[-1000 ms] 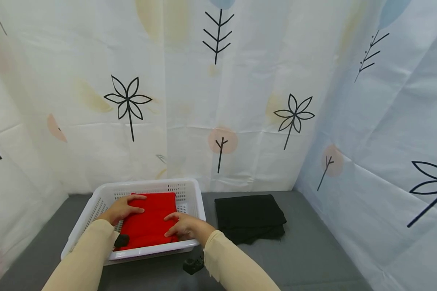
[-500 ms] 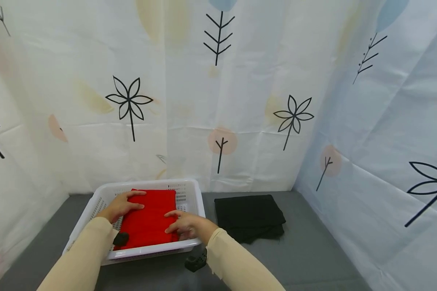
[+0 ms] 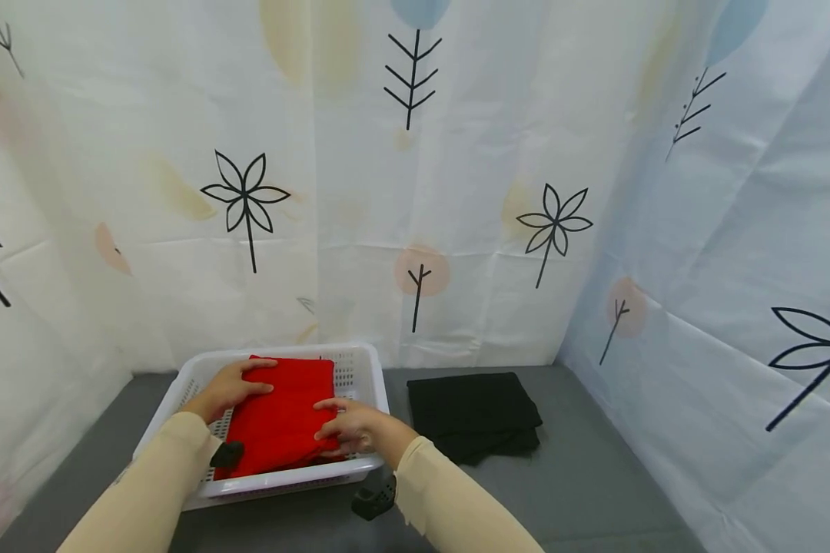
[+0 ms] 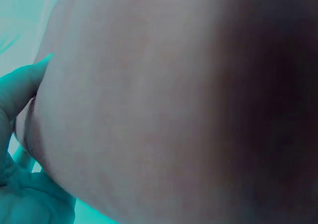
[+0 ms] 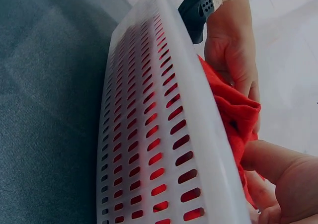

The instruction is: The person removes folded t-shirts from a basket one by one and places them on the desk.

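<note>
Inside the white plastic basket [image 3: 346,353], a folded red cloth [image 3: 287,415] lies between both hands. My left hand [image 3: 231,386] grips its left edge. In the left wrist view the cloth [image 4: 134,105] fills most of the picture in greyish tones, with the thumb on one face and fingers partly hidden. At the right edge, my right hand [image 3: 356,427] holds the cloth. The right wrist view has its thumb pressed to the red folds [image 5: 233,110], just inside the basket's slotted wall [image 5: 149,124]; some fingertips are hidden.
A folded black cloth [image 3: 473,415] lies on the grey surface [image 3: 595,476] to the right of the basket. Patterned white curtains [image 3: 360,192] stand behind and at both sides. The basket's raised rim surrounds the red cloth.
The red cloth has risen slightly within the basket, its front edge now lifting unevenly. Both hands keep their places at its sides. The black cloth has stayed put.
</note>
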The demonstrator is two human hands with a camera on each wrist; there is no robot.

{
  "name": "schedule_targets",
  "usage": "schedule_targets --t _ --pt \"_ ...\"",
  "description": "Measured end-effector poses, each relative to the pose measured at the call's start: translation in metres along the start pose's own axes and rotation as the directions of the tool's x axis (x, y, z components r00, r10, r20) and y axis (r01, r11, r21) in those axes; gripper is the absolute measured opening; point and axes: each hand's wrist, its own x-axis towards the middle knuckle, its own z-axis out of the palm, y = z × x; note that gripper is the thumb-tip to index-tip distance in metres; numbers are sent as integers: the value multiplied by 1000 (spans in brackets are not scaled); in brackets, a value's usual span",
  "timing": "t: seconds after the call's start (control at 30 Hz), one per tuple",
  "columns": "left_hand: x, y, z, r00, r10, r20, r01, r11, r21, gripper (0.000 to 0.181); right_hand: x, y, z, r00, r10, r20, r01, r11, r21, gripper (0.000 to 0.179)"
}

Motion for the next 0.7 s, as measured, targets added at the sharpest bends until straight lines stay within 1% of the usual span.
schedule_targets --t 0.17,0.33,0.4,0.5,0.7 --pt "-1 10 -6 1000 27 -12 -27 999 28 60 -3 -5 -1 1000 -26 -5 26 999 22 49" --pt "-3 18 -9 1000 26 -2 -26 999 29 62 -10 -12 -6 998 -62 9 62 998 18 52" --pt "-4 20 -9 1000 24 -1 -24 999 26 63 -14 -14 -8 997 -75 19 75 997 10 52" --pt "-7 25 -8 999 41 -9 -41 998 37 63 -19 -16 -12 995 -98 29 98 995 -1 53" --pt "-11 33 -5 998 67 -19 -66 997 38 63 -29 -14 -21 993 -108 40 107 994 15 52"
